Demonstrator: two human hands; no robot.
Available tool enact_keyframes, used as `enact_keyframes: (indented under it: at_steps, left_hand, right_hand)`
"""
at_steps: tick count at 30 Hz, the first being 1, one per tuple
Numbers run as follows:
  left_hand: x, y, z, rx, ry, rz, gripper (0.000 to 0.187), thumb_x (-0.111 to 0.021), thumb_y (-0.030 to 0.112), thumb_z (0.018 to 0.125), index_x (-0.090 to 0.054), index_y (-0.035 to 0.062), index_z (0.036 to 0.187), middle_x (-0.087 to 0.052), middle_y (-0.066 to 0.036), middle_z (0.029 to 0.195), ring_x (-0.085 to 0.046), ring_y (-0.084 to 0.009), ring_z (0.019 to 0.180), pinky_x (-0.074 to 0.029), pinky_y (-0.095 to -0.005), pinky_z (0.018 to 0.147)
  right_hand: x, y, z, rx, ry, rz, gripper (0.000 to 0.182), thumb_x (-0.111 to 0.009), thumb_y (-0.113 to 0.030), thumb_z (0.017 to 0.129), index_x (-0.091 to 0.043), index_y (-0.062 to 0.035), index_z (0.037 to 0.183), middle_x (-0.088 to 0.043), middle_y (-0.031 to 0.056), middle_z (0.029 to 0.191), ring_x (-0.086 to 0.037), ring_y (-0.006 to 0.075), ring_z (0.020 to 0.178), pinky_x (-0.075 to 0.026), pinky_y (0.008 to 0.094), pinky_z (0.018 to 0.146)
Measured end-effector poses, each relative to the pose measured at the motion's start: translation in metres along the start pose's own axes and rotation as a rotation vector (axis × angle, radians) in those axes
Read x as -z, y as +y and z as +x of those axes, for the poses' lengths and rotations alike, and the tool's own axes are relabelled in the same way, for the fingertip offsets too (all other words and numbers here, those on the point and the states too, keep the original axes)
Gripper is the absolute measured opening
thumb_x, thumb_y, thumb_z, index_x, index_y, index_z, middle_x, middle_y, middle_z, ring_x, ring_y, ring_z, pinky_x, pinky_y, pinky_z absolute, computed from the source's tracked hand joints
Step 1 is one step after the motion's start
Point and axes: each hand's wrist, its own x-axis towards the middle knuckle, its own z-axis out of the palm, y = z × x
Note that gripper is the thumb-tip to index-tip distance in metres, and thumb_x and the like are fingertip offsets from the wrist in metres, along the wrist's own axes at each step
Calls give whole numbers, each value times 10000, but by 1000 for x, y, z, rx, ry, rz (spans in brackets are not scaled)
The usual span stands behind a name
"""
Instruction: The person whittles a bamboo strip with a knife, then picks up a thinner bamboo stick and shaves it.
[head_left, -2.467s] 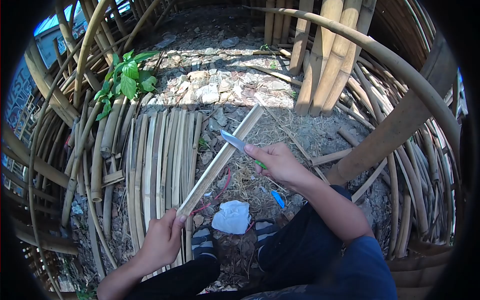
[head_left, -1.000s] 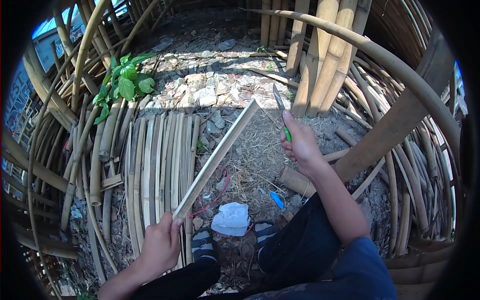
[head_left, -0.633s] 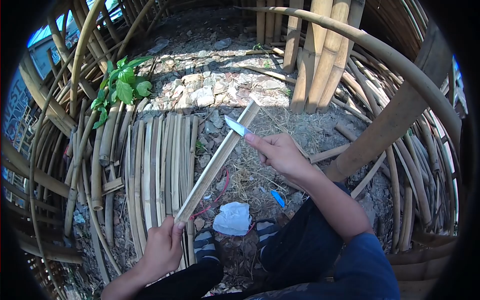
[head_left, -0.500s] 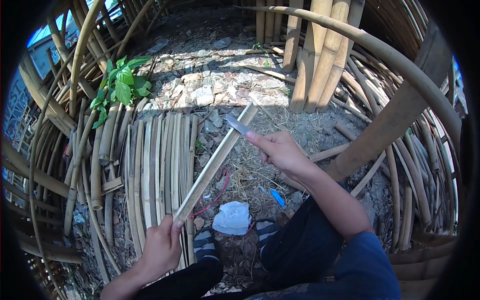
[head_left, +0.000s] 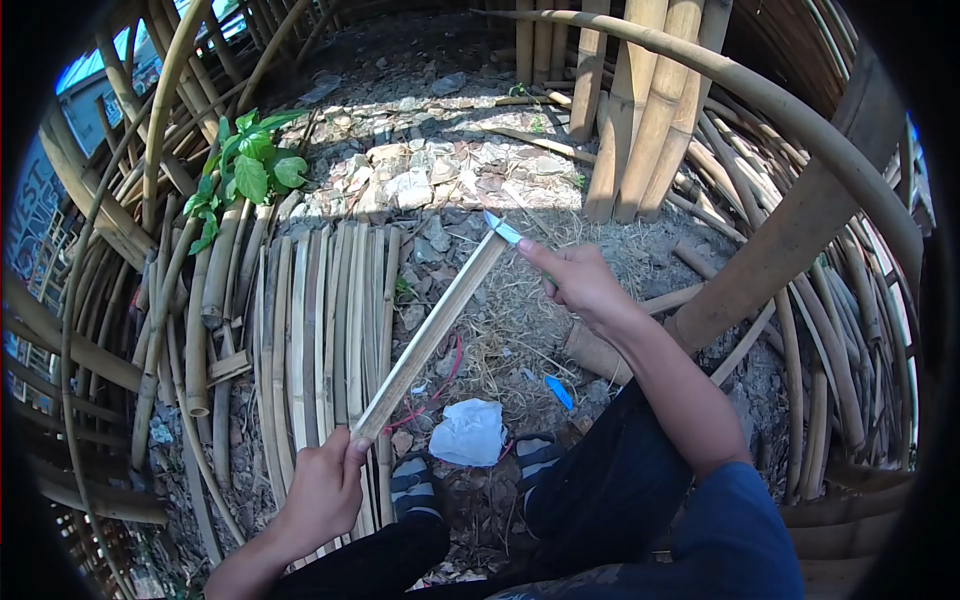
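A split bamboo strip (head_left: 432, 337) slants up and away, its near end gripped in my left hand (head_left: 322, 492). My right hand (head_left: 580, 283) is closed around a knife (head_left: 503, 229); the handle is mostly hidden in the fist. The blade lies at the far end of the strip, pointing up and left. Beneath and left of the strip, a row of split bamboo strips (head_left: 325, 330) lies side by side on the ground.
A crumpled white plastic bag (head_left: 467, 433) and a blue scrap (head_left: 559, 393) lie near my feet. A thick bamboo pole (head_left: 780, 240) leans at the right. Upright bamboo posts (head_left: 650, 110) stand behind. A leafy plant (head_left: 252, 165) grows at the left, beside stacked poles.
The knife has slid along the strip to its far end, with my right hand moving slightly right. My left hand keeps its grip on the near end.
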Motion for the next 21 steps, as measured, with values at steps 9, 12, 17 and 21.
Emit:
enact_keyframes:
  at_steps: [9,12,17,21]
  left_hand:
    - [0,-1,3,23,23,-36,356,-449,219,1023,-522,-30,780,-468,-98,504,-473,-168,443,-379,-367,460]
    - [0,6,4,13,-22,-6,293,-466,160,1005,-452,-31,783,-493,-240,533,-531,-454,490,-384,-461,456]
    - [-4,3,4,-46,32,154,237,-497,137,987,-445,-18,815,-492,-259,541,-543,-473,519,-385,-495,449]
    - [-5,6,5,-52,52,168,221,-505,129,981,-450,-12,821,-494,-253,541,-551,-467,525,-397,-498,454]
  right_hand:
    - [-2,-4,-16,133,11,54,608,-620,-549,892,-527,-58,545,-426,-11,487,-393,82,453,-301,264,435]
    - [-19,9,-14,123,-114,-16,618,-631,-537,888,-571,-36,531,-461,15,466,-432,97,430,-323,269,425]
    - [-20,4,-20,34,-172,-58,635,-629,-558,879,-573,-31,527,-430,3,427,-401,95,382,-305,273,391]
    - [-19,18,-8,18,-146,-8,636,-635,-554,875,-570,-31,520,-413,-5,412,-364,94,348,-276,280,364]
